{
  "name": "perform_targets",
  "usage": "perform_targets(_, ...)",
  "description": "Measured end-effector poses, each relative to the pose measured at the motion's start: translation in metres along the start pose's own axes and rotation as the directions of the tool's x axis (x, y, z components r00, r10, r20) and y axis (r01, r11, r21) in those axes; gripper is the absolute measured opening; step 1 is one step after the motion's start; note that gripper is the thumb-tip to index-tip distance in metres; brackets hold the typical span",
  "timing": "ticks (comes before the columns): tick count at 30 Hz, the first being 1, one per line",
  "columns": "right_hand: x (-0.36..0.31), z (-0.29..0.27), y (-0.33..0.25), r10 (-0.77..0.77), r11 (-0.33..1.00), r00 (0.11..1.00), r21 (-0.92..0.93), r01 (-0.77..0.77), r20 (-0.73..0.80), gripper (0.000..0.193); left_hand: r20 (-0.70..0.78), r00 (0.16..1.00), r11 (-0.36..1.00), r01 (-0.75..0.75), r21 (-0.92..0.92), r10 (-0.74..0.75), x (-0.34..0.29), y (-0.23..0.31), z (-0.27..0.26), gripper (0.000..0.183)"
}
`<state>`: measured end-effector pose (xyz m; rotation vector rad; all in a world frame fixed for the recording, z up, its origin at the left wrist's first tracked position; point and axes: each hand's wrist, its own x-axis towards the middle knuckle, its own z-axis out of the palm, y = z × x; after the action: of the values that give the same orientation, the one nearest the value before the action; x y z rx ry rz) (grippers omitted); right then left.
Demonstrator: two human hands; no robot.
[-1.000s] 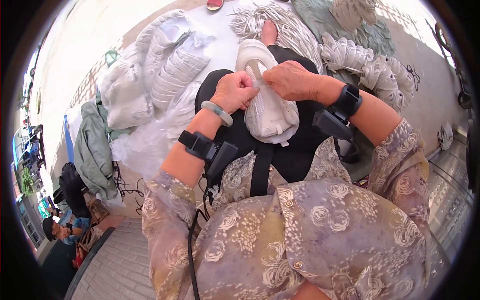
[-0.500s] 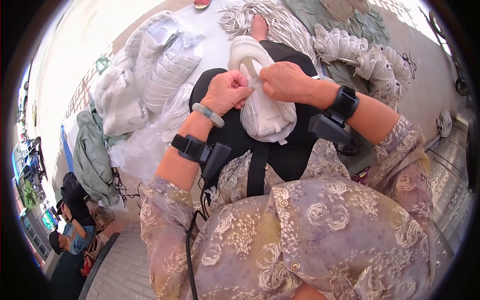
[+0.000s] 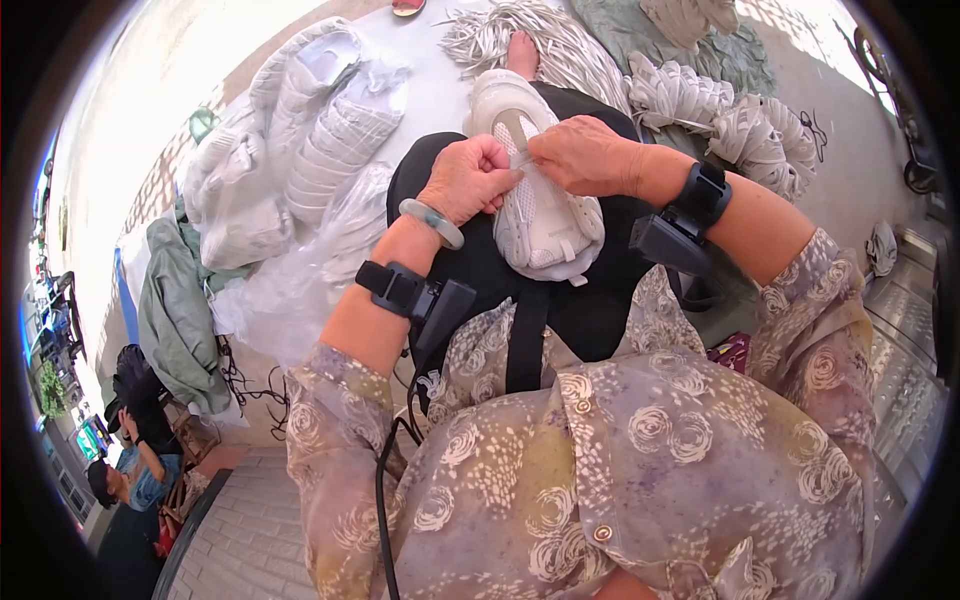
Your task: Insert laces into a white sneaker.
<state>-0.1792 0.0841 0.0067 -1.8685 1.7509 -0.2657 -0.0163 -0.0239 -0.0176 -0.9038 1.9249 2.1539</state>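
A white sneaker (image 3: 555, 238) lies across my lap, its toe pointing away from me. Over its lacing area my two hands face each other, both with fingers pinched closed. My left hand (image 3: 470, 180), a pale bangle at its wrist, grips one part of a thin white shoelace (image 3: 522, 165) beside the tongue. From the other side my right hand (image 3: 588, 155) pinches the lace close to the eyelets. Fingers hide most of the lace and the eyelets.
A pile of loose white laces (image 3: 590, 65) lies beyond my foot. Nested white shoes (image 3: 340, 155) and plastic wrap (image 3: 285, 300) are at left; more white shoes (image 3: 685, 95) sit at right. A green cloth (image 3: 178, 315) lies at left, and another person (image 3: 150, 470) sits at lower left.
Both hands and the sneaker have shifted slightly to the right in view. The fingers stay pinched, and my right hand now sits a little higher than before.
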Motion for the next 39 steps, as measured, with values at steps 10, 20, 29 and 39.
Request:
perform_targets(10, -0.005, 0.001, -0.001, -0.009, 1.0, 0.999, -0.008, 0.009, -0.045, 0.014, 0.014, 1.0, 0.998, -0.007, -0.057, 0.008, 0.0, -0.003, 0.001, 0.014)
perform_targets(20, -0.011, 0.015, -0.002, 0.132, 0.99, 0.977, 0.062, -0.123, -0.167, 0.016, 0.02, 1.0, 0.999, -0.014, -0.05, 0.015, 0.002, -0.002, 0.001, 0.015)
perform_targets(29, 0.002, 0.0, -0.026, 0.318, 0.943, 0.948, -0.111, -0.314, 0.02, 0.024, -0.005, 0.999, 0.999, -0.034, -0.041, 0.034, 0.001, -0.001, 0.005, 0.016)
perform_targets(39, 0.001, -0.01, 0.007, -0.112, 0.982, 0.99, 0.164, 0.098, 0.08, 0.012, 0.026, 0.999, 0.999, -0.025, -0.027, 0.026, -0.006, 0.001, 0.004, 0.017)
